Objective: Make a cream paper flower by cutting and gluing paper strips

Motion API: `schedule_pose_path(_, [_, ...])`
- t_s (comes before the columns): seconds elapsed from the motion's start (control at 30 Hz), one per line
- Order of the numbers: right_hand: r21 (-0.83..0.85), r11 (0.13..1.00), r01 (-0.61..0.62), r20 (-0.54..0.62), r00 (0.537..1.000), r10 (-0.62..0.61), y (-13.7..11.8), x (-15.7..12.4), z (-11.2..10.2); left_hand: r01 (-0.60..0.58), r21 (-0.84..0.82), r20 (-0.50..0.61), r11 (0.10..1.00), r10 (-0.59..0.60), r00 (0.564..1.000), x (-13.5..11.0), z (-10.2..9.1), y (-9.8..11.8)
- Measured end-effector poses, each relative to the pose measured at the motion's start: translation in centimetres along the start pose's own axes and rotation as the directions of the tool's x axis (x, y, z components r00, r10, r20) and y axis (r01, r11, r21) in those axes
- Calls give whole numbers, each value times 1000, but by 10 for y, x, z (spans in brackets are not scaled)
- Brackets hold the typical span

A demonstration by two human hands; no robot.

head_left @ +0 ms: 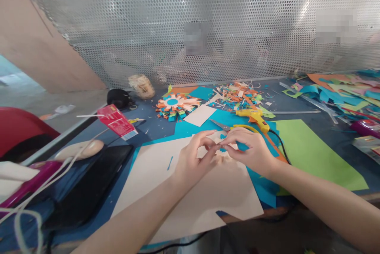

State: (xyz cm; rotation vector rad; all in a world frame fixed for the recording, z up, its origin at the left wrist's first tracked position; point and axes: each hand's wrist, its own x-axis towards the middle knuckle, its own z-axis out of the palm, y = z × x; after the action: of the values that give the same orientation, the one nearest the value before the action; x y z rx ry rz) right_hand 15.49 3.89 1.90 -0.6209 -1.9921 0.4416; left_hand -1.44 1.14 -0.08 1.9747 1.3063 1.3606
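Note:
Above a large cream paper sheet (208, 198), my left hand (192, 153) and my right hand (252, 147) meet fingertip to fingertip. Thumb and forefinger of both are pinched on a small blue and cream paper piece (222, 150); the fingers cover part of it. Just beyond them lies a pair of scissors (220, 124), its blade pointing up and left. A yellow glue gun (252, 117) rests behind my right hand, on blue paper. To the left of my left hand, a thin blue paper strip (170, 163) lies on the cream sheet.
Layered paper flowers (172, 103) and a heap of paper scraps (242, 95) stand at the back. Green paper (314, 155) lies right. On the left are a red drink carton (117, 122), a black tablet-like slab (89, 186) and white cables (56, 175). Perforated metal (148, 28) borders the table.

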Motion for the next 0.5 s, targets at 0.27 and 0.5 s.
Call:
schedule_pose_path(0.27, [19,998,-54,-8,998,54,-2,0,-1,245,-337,116,909,-218,969,7,3,3])
schedule_pose_path(0.5, [55,989,-138,23,990,137,1,0,-2,366,-545,237,754,-281,930,13,3,3])
